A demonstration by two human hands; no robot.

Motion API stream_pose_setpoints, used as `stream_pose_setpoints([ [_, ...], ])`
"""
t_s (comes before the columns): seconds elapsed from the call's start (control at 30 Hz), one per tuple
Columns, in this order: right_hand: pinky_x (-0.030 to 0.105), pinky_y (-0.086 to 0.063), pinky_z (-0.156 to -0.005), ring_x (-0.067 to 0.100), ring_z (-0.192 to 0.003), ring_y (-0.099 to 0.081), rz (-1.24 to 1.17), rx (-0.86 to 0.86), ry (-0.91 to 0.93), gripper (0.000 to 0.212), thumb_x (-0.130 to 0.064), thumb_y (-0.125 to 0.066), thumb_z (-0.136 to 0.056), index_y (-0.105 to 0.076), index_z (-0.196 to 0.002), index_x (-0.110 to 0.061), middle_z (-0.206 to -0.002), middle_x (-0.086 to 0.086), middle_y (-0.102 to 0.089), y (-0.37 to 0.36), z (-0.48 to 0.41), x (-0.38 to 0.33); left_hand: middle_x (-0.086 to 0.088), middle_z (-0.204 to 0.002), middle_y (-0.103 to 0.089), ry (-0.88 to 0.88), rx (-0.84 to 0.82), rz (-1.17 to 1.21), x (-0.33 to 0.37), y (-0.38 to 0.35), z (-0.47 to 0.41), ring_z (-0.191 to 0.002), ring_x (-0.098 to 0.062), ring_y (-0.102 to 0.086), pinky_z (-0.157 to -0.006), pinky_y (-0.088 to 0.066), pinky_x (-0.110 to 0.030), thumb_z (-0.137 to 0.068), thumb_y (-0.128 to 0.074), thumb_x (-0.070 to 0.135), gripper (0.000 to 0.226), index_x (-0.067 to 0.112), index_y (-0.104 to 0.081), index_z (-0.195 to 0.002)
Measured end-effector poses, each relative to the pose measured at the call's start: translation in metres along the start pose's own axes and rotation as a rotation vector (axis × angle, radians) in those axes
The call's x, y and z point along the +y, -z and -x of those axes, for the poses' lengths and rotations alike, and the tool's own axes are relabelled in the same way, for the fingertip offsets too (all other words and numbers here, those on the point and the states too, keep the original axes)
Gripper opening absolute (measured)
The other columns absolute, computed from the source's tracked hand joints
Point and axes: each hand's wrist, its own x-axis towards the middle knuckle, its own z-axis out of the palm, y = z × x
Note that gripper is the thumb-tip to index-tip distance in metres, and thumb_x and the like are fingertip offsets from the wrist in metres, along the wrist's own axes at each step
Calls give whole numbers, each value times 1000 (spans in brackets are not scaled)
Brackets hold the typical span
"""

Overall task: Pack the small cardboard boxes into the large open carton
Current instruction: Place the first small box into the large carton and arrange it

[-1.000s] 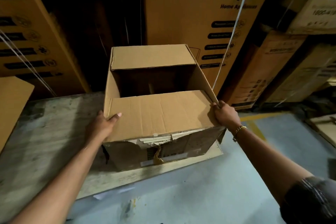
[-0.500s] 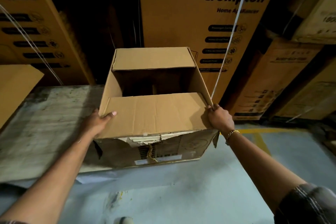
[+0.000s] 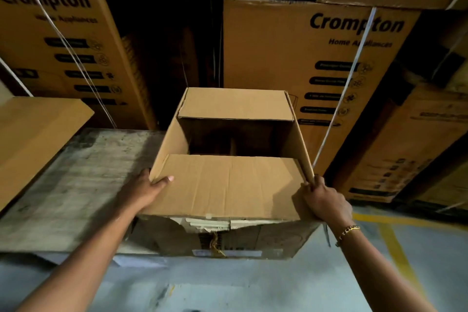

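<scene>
You are at the set-up step. The large open carton (image 3: 168, 149) sits at the near right corner of the wooden platform (image 3: 76, 185), with its front overhanging the edge and its near flap (image 3: 228, 185) folded in over the mouth. Your left hand (image 3: 144, 190) clasps the near-left corner, thumb laid over the flap. Your right hand (image 3: 325, 200) curls round the near-right corner edge. No small boxes show, and the interior is dark. The next move likely calls for steadying the carton, folding that flap outward, then fetching the small boxes.

Plain brown carton (image 3: 228, 185); behind it, tan boxes (image 3: 273, 58) with black lettering (image 3: 326, 22), white straps (image 3: 354, 58); beside it, yellow-lined grey floor (image 3: 435, 273).
</scene>
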Motion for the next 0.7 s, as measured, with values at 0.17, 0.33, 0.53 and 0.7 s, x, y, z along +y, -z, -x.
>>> stream_pose_setpoints([
  [0.17,47,-37,-109,33,-143,-36,190,84,264,77,-47,-49,-96,-15,-160,-20,-162,7,-29,24,-35,-41,-12,-144,-51,-44,-38,87,15,6,-30,-121,-35,-56,-91,-45,-42,-85,-55,73,86,22,-33,-151],
  [0.33,48,-30,-116,29,-145,-35,222,1,429,74,-53,-50,-95,-23,-159,-26,-159,4,-37,7,-93,-115,-10,-148,-48,-111,-13,50,49,13,-97,-125,-36,-54,-98,-49,-48,-82,-57,75,91,23,-31,-152],
  [0.53,51,-30,-114,37,-147,-29,267,-255,283,83,-61,-50,-94,-16,-161,-25,-165,10,-23,-30,-166,-159,-14,-147,-50,-99,-20,-3,86,13,-183,-127,-38,-52,-99,-47,-45,-89,-61,54,75,21,-33,-150],
  [0.7,50,-31,-114,37,-141,-36,263,27,284,71,-61,-51,-94,-37,-146,-15,-150,18,-41,-11,-208,-186,-13,-130,-64,-136,-111,-9,81,13,-211,-114,-34,-62,-88,-51,-36,-85,-62,21,53,23,-45,-135],
])
